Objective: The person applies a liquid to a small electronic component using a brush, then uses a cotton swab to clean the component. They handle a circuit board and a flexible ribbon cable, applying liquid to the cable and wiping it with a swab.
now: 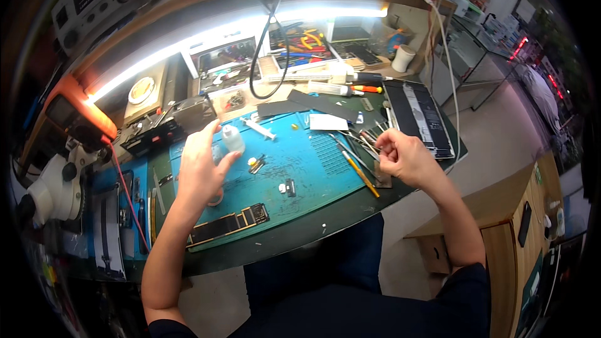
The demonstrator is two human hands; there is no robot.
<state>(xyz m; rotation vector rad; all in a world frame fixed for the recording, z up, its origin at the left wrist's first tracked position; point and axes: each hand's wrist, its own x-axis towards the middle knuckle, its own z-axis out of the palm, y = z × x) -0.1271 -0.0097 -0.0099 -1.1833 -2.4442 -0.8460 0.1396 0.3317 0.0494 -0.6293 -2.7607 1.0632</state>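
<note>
My left hand point(201, 166) is over the left part of the blue work mat point(269, 178), its thumb and fingers spread. Just beyond the thumb stands a small translucent plastic bottle point(233, 140); I see no grip on it. My right hand point(405, 158) is curled closed at the mat's right end, above a cluster of thin hand tools. Whatever its fingers may pinch is too small or hidden. A yellow-handled tool point(363, 178) lies beside it. A long dark circuit board point(228, 224) lies along the mat's near edge, and small dark and silver parts point(287, 188) lie mid-mat.
A syringe point(258, 129) and a white card point(328, 122) lie at the mat's far side. An opened flat device point(421, 119) with black battery cells is at the right. An orange meter point(78, 112) and a white microscope point(55, 189) stand left. A dark cable point(251, 66) hangs over the bench.
</note>
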